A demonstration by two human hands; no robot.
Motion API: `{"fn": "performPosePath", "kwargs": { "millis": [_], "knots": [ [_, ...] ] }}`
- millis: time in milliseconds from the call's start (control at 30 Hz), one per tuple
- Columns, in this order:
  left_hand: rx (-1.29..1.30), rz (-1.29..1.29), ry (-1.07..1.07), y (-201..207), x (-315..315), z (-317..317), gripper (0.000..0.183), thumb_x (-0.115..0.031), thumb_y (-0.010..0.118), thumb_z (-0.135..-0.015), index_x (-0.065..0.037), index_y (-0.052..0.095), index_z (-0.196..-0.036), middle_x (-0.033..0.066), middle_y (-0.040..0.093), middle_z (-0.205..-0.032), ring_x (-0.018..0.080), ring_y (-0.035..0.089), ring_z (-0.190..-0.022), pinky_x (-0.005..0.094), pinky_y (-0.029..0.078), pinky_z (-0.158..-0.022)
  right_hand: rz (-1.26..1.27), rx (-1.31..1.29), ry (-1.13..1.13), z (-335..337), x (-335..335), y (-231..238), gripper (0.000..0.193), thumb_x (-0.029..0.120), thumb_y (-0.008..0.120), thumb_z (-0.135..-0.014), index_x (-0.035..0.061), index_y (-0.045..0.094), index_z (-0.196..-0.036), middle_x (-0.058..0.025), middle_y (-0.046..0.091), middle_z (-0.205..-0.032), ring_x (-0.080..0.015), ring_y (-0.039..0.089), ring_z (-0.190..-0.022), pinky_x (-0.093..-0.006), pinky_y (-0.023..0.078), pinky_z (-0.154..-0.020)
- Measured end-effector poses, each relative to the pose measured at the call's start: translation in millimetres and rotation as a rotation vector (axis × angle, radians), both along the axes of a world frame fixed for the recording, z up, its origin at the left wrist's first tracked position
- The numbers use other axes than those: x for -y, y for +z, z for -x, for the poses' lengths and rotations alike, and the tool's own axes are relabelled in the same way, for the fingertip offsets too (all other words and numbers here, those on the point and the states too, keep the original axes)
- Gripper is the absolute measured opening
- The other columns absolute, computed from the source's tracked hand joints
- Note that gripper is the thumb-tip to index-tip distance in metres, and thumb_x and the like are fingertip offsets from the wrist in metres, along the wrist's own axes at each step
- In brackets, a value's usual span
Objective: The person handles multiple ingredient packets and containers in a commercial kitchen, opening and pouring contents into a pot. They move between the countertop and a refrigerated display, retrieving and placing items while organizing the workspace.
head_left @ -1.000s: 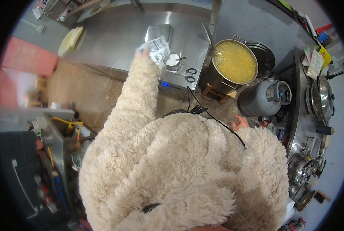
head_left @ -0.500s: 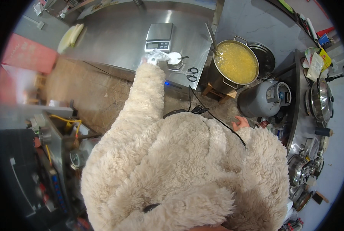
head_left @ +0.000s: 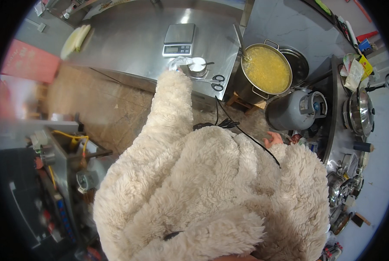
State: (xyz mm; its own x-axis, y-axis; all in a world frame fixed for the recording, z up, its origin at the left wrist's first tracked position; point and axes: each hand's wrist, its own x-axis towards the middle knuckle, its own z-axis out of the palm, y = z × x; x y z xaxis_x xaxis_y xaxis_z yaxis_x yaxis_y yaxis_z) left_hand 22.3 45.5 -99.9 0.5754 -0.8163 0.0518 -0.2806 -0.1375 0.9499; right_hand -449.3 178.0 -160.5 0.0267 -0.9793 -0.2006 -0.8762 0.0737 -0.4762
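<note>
Landmark is the digital kitchen scale (head_left: 178,41), lying flat on the stainless-steel table (head_left: 129,43); your left hand (head_left: 169,69) is just on the near side of it, mostly hidden by the fluffy cream sleeve (head_left: 172,100); it touches the crumpled white packet (head_left: 183,61), which lies right at the scale's near edge; can't tell whether those fingers grip it or only rest on it; your right hand (head_left: 272,139) is well apart from the scale, to its right and much nearer you; its fingers are loosely curled, nothing visible in them.

Near and right of the scale, beside the packet: small metal bowl (head_left: 199,73) of white powder (head_left: 197,66), dark spoon handle (head_left: 209,64) sticking out to the right; farther right and nearer you, black-handled scissors (head_left: 217,82); well right of the scale, large stockpot (head_left: 248,83) with yellow contents (head_left: 267,68), a long metal handle (head_left: 238,39) leaning at its rim; beyond that and nearer you, grey gas cylinder (head_left: 294,111); far left of the scale, pale long vegetables (head_left: 75,41), blurred.
</note>
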Motion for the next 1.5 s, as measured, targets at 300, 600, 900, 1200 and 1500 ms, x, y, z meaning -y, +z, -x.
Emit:
{"fn": "performPosePath", "kwargs": {
  "millis": [300,600,900,1200,1500],
  "knots": [
    [-0.018,0.032,0.013,-10,-2,-6,0.037,-0.028,0.057,-0.084,-0.006,0.057,-0.114,0.0138,0.063,-0.101,0.0277,0.060,-0.097,0.0332,0.045,-0.084,-0.024,-0.031,0.028,-4,6,-1,0.041,0.020,0.070,-0.070,0.0107,0.061,-0.110,-0.0100,0.058,-0.102,-0.0193,0.062,-0.072,-0.0321,0.051,-0.070],
    [-0.050,0.052,0.018,-14,-7,-10,0.036,-0.027,0.057,-0.084,-0.006,0.058,-0.113,0.0140,0.063,-0.099,0.0279,0.060,-0.095,0.0331,0.046,-0.083,-0.028,-0.075,0.069,-1,10,-28,0.043,0.024,0.069,-0.072,0.0106,0.061,-0.112,-0.0117,0.057,-0.103,-0.0206,0.062,-0.076,-0.0331,0.051,-0.071],
    [-0.077,0.068,0.017,-19,-8,-11,0.034,-0.026,0.057,-0.084,-0.005,0.059,-0.111,0.0141,0.064,-0.097,0.0281,0.061,-0.093,0.0331,0.047,-0.082,0.153,-0.003,0.182,13,6,-77,0.043,0.024,0.070,-0.070,0.0100,0.061,-0.110,-0.0126,0.058,-0.088,-0.0227,0.059,-0.073,-0.0365,0.048,-0.063],
    [-0.096,0.088,0.010,-31,-3,-12,0.033,-0.026,0.057,-0.084,-0.005,0.060,-0.109,0.0143,0.065,-0.095,0.0283,0.062,-0.091,0.0330,0.048,-0.080,0.092,-0.013,0.190,-42,22,-8,0.037,0.017,0.070,-0.068,0.0064,0.063,-0.102,-0.0107,0.058,-0.085,-0.0210,0.057,-0.068,-0.0324,0.047,-0.063],
    [-0.133,0.129,-0.014,-47,-14,4,0.032,-0.025,0.056,-0.084,-0.004,0.061,-0.108,0.0144,0.066,-0.093,0.0285,0.063,-0.089,0.0329,0.048,-0.079,0.447,0.257,0.343,-216,119,118,0.027,0.008,0.066,-0.078,0.0103,0.063,-0.105,-0.0051,0.059,-0.092,-0.0176,0.059,-0.074,-0.0272,0.048,-0.070]
  ]
}}
